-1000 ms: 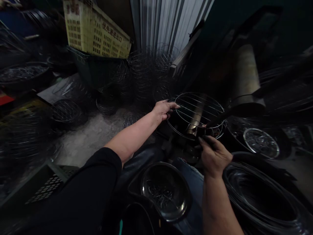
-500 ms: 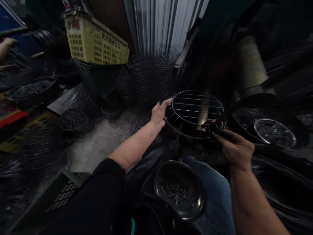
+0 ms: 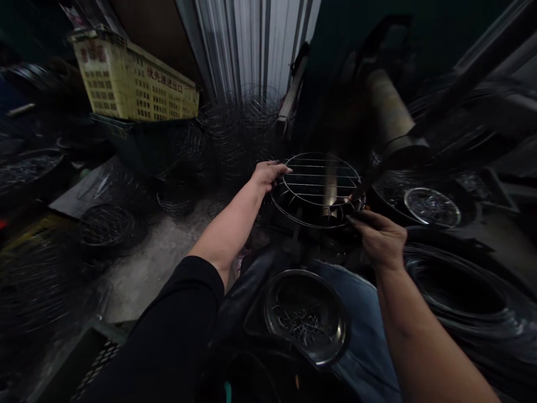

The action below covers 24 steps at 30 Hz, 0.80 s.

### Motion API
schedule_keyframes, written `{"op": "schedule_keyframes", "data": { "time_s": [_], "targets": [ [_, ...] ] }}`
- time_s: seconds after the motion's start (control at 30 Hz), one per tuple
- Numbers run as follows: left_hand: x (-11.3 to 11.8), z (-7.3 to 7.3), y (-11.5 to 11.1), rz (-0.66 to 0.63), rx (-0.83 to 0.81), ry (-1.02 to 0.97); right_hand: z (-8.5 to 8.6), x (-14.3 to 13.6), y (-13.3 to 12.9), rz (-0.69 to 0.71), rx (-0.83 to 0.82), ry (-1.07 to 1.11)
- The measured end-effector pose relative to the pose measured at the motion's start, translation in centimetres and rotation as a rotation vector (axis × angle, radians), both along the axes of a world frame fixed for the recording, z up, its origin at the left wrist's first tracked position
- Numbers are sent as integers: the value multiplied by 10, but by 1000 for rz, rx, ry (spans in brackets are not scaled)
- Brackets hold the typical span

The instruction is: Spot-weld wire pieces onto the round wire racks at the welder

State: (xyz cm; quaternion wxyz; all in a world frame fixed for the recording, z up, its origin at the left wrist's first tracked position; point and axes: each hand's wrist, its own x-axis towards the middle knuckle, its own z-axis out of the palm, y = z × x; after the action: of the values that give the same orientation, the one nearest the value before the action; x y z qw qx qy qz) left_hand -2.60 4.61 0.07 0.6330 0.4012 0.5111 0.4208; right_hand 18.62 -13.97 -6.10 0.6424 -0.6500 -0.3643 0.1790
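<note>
A round wire rack [image 3: 312, 174] with parallel bars across its top ring and a wider ring below is held out in front of me. My left hand [image 3: 268, 173] grips its left rim, thumb and fingers closed on the wire. At the near right of the rack, my right hand [image 3: 380, 232] pinches the rim. Close by the right fingertips, a brass-coloured rod [image 3: 330, 193] of a machine stands within the rack's outline, and a dark arm tip meets the rim there. A metal bowl [image 3: 306, 316] holding short wire pieces rests on my lap.
A yellow crate [image 3: 138, 78] sits on a dark crate at the left back, near stacked wire racks [image 3: 230, 134]. Right of me are a wire coil [image 3: 457, 285] and a round tray of metal parts [image 3: 432, 207]. A green crate [image 3: 96, 358] stands at lower left.
The view has swung to the right, so things appear further left. My left hand has changed from a pointing finger at the rim to a closed grip. My right hand still pinches the rack.
</note>
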Motion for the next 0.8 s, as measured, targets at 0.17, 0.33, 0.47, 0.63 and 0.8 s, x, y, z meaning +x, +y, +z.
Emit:
{"op": "schedule_keyframes", "data": {
  "time_s": [0.17, 0.33, 0.47, 0.63, 0.8],
  "targets": [
    [2, -2, 4, 3, -16, -28, -2, 1, 1, 25, -1, 10],
    [-2, -7, -4, 11, -71, -78, 3, 3, -5, -4, 11, -82],
    [-7, -17, -25, 66, -97, -143, 11, -7, -48, -133, 19, -208],
    [-6, -25, -60, 185, -113, -192, -10, -47, -119, 400, -439, -263],
    [-1, -25, -88, 205, -89, -185, -51, -109, -142, 732, -916, -555]
  ]
}}
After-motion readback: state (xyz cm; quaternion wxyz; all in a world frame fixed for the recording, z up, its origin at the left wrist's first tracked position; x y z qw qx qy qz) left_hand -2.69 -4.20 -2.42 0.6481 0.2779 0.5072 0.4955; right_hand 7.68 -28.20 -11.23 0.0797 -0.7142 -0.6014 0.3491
